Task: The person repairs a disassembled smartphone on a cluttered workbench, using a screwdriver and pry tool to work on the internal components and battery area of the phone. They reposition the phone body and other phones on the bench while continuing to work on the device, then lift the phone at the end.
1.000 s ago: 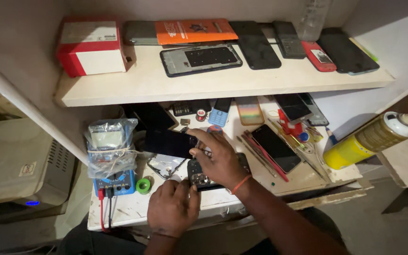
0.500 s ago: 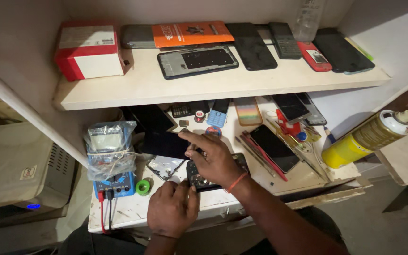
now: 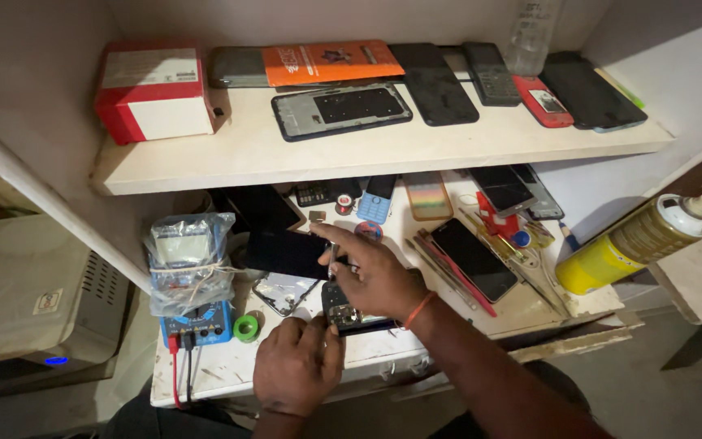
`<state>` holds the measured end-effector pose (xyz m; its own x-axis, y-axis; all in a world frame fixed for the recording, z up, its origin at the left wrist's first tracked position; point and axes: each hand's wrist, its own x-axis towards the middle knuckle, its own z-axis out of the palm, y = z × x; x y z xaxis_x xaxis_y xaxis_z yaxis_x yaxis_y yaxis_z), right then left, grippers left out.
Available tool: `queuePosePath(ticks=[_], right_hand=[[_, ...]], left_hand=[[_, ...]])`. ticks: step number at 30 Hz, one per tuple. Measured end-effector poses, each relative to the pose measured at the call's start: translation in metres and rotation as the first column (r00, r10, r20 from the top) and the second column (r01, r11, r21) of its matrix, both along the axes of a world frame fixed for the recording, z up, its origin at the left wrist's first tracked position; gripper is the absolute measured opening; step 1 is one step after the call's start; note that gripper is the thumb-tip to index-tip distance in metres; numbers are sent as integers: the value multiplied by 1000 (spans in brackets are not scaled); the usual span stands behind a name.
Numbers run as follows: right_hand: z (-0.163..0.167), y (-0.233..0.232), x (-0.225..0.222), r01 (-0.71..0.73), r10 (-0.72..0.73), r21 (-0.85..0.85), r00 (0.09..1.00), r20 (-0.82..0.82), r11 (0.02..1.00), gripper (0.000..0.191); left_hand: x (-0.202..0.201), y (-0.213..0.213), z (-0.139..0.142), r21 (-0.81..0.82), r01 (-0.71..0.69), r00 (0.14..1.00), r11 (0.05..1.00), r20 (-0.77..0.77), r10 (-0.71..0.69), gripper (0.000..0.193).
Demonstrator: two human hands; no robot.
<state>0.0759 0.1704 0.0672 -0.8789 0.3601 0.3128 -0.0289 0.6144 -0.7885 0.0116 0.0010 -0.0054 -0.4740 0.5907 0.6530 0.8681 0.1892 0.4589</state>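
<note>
On the lower white worktop point(image 3: 229, 370), both hands meet over a small opened phone with bare circuit parts point(image 3: 349, 315). The right hand point(image 3: 375, 272) lies across the phone's upper part, its grip pinched shut on a thin metal tool point(image 3: 332, 260) that points down at the phone. The left hand point(image 3: 296, 366) rests at the worktop's front edge, fingers curled against the phone's lower left corner; whether its grip truly clamps the phone cannot be told. Just left of the hands sit a green ring of tape point(image 3: 246, 328) and a blue multimeter wrapped in clear plastic point(image 3: 191, 276). A dark flat phone screen point(image 3: 286, 252) lies just behind the right hand. Well to the right, a yellow spray can point(image 3: 631, 242) lies tilted.
</note>
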Motion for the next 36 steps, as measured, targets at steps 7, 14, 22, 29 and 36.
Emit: queuePosePath(ticks=[7,14,22,29,36], right_hand=[[5,1,1,27,-21,161,999,-41,987,57],[3,-2,-1,40,-5,281,992,-124,959,59],[3,-1,1,71,-26,306,989,-149,949,72],[0,1,1,97,-80,145,990,-118,985,68],[-6,-1,2,151,-115,193,976,-184,969,60]], left_hand=[[-1,0,-2,-18,-6,1000,1000,-1,6,19],[0,0,-3,-19,-10,1000,1000,-8,10,19],[0,0,0,-36,-9,1000,999,13,10,19],[0,0,1,-24,-4,1000,1000,-2,4,19],[2,0,3,-7,-2,1000,1000,11,2,19]])
